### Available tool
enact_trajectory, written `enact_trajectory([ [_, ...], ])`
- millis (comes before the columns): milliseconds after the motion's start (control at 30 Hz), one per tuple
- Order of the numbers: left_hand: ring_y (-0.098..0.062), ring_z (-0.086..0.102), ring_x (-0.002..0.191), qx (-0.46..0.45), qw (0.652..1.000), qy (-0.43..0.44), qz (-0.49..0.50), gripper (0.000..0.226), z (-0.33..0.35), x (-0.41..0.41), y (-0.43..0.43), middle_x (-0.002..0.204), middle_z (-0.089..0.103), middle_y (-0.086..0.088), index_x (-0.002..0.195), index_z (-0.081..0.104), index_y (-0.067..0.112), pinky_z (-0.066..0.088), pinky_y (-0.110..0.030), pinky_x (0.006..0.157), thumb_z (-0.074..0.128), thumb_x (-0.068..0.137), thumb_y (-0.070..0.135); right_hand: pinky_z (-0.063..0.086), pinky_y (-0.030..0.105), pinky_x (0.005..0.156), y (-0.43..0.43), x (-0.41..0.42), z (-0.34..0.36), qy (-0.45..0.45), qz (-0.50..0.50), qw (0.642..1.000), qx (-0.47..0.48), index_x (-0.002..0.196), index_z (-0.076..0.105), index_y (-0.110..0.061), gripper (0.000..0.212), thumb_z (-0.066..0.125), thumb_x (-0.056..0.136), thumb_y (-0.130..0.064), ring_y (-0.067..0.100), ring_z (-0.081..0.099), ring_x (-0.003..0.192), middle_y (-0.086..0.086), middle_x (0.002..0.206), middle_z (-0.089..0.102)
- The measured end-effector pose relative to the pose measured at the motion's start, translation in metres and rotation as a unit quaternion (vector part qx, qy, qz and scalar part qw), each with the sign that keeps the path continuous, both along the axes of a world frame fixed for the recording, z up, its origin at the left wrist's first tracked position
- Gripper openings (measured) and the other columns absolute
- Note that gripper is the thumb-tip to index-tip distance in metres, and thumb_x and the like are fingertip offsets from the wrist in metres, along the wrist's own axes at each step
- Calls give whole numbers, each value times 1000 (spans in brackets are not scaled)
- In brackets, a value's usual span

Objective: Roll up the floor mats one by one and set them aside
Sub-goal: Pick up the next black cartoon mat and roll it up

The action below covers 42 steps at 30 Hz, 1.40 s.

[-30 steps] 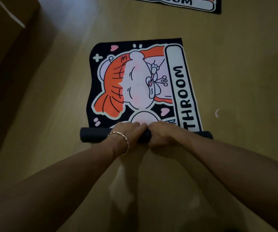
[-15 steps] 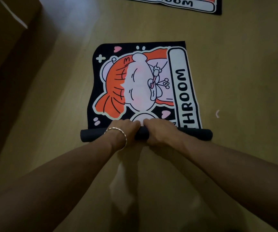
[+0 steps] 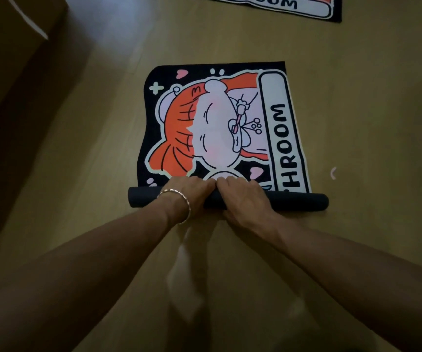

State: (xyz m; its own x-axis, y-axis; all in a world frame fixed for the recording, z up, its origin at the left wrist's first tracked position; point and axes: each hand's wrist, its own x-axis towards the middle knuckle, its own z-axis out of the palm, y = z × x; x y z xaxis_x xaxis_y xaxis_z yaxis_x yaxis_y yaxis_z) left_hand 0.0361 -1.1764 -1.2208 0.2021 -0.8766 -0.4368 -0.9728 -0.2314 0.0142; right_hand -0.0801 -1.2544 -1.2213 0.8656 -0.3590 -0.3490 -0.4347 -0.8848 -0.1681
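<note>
Kneeling over the wooden floor (image 3: pixel 357 224), I look down my two bare forearms at what lies on it. Along the left edge of the floor runs a big brown box (image 3: pixel 9 59), mostly in shadow. Toward the middle lies the mat (image 3: pixel 215 123), black with an orange-haired cartoon figure and a white strip reading "THROOM" down its right side. Its far part is flat on the floor, printed side up; its near end is wound into a dark roll (image 3: pixel 298 203) lying crosswise, its plain backing outward. A second mat (image 3: pixel 268 3) lies flat at the far edge of the floor, well apart from the first, only its lettered border in view. My left hand (image 3: pixel 192 193) and right hand (image 3: pixel 243 196) sit side by side on the middle of the roll, fingertips nearly touching, fingers curled over the top and pressing down on it. A thin bangle (image 3: pixel 179 207) circles my left wrist. A small pale scrap (image 3: pixel 333 173) lies on the floor just right of the mat.
</note>
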Motion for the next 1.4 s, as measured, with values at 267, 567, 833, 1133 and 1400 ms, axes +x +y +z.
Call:
enact_trajectory([
  [267,-23,60,88,15,999,19,42,24,-1,8,13,101,60,-2,111,46,22,51,-39,81,55,89,25,44,41,92,-4,13,5,88,-39,991,94,125,44,-21,45,65,85,-23,23,55,104,4,117,55],
  [567,-23,57,97,13,1000,-14,4,40,-2,4,13,111,55,-4,124,38,22,47,-36,76,58,89,26,49,39,88,-8,18,8,137,-74,973,169,122,46,-22,45,67,82,-21,22,57,96,5,113,58],
  [833,-23,57,97,-8,1000,-5,-10,43,5,6,11,110,56,-2,125,40,24,51,-36,79,59,87,30,44,43,90,-4,13,6,113,-54,986,106,128,40,-18,48,64,86,-19,26,57,105,7,119,56],
  [1133,-24,55,100,-19,1000,-18,9,42,-2,7,13,113,53,-4,122,38,22,46,-35,79,61,88,31,45,40,85,-4,11,11,90,-39,990,104,123,42,-20,44,64,85,-25,22,57,98,3,112,56],
  [1400,-20,60,84,-8,999,22,42,36,1,6,10,98,62,1,108,49,23,46,-31,68,58,84,50,47,38,83,-3,11,6,69,-14,995,70,123,41,-19,45,65,85,-28,22,58,97,4,113,56],
])
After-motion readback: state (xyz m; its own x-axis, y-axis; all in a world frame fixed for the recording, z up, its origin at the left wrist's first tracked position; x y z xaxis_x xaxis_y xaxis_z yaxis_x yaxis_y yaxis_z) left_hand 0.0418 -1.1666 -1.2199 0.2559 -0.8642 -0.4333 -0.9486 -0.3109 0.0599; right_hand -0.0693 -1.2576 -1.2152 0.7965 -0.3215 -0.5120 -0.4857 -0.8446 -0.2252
